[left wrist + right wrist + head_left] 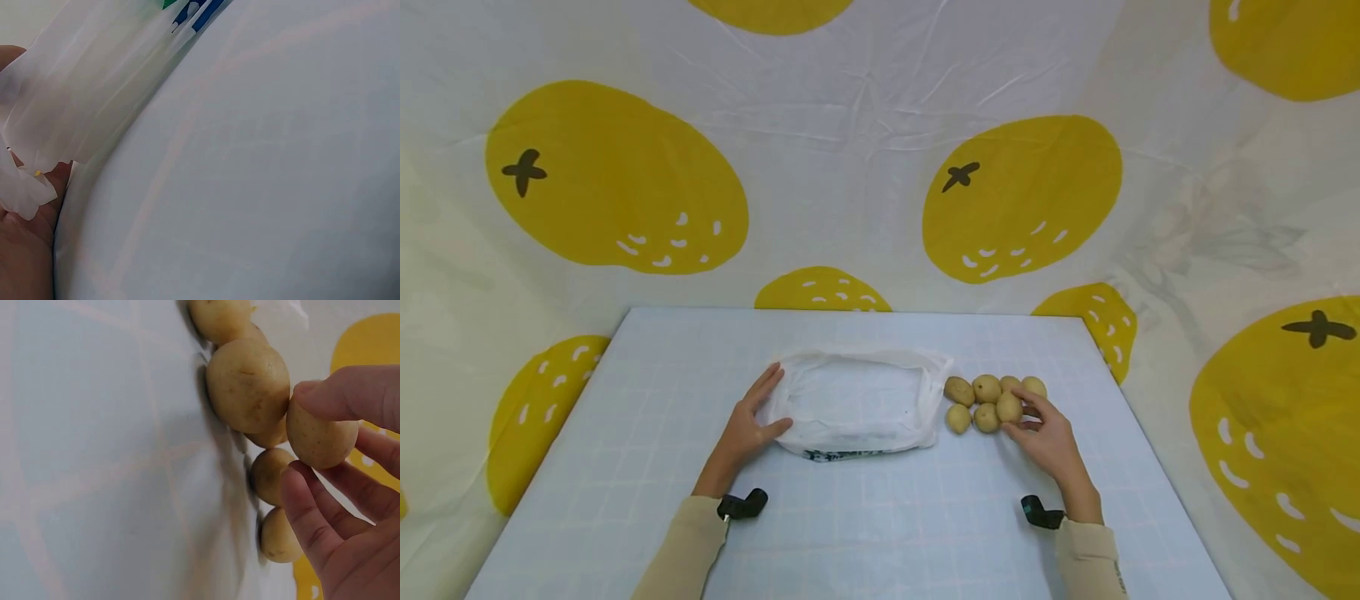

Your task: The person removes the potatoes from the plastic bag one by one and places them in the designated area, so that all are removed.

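A white plastic bag (pixel 850 437) with green and dark blue print lies on the table, its mouth spread wide. At the bag's left end, my left hand (pixel 748 429) rests against the rim, thumb and fingers spread apart; in the left wrist view the bag's plastic (pixel 81 94) hides most of that hand. To the right of the bag, my right hand (pixel 1047 437) pinches a round, pale brown potato (pixel 322 434) between thumb and fingers. Several more potatoes (pixel 987 388) sit grouped between the bag and that hand, and one large potato (pixel 247 384) is beside the held one.
The table (pixel 865 533) has a pale cloth with faint checked lines. Behind it hangs a white sheet (pixel 835 167) printed with big yellow fruit. A black wrist device (pixel 742 504) sits at my left cuff, another black device (pixel 1041 512) at my right.
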### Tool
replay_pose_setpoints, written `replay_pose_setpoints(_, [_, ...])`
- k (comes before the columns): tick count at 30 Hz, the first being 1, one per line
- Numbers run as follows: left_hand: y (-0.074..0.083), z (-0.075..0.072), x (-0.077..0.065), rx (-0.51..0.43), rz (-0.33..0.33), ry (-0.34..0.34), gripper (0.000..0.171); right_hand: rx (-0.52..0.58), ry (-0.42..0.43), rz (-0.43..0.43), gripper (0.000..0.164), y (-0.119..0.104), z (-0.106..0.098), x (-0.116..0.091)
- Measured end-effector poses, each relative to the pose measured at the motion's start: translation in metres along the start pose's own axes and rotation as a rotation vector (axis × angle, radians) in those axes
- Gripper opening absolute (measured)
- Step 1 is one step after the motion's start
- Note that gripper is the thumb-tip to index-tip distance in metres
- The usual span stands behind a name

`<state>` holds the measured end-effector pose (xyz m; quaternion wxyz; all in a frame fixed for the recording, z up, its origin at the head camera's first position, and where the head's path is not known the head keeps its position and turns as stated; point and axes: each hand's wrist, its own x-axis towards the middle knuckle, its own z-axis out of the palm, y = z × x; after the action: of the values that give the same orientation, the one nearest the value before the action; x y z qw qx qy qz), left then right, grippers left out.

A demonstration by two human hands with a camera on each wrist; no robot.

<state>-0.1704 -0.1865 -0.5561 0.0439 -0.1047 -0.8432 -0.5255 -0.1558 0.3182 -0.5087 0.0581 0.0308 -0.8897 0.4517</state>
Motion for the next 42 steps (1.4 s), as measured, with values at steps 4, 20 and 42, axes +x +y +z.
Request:
replay_pose_setpoints(4, [0.002,-0.001,0.000,0.008,0.009,0.002,0.087,0.000,0.010,0.007,0.062,0.001,-0.001,0.000])
replay_pose_setpoints(20, [0.005,-0.001,0.002,0.022,0.010,-0.007,0.088,-0.050,-0.004,0.081,0.062,0.018,-0.001,0.001])
replay_pose_setpoints(42, [0.003,0.000,0.000,0.017,0.015,0.002,0.088,-0.084,-0.024,0.169,0.061,0.029,0.006,-0.003])
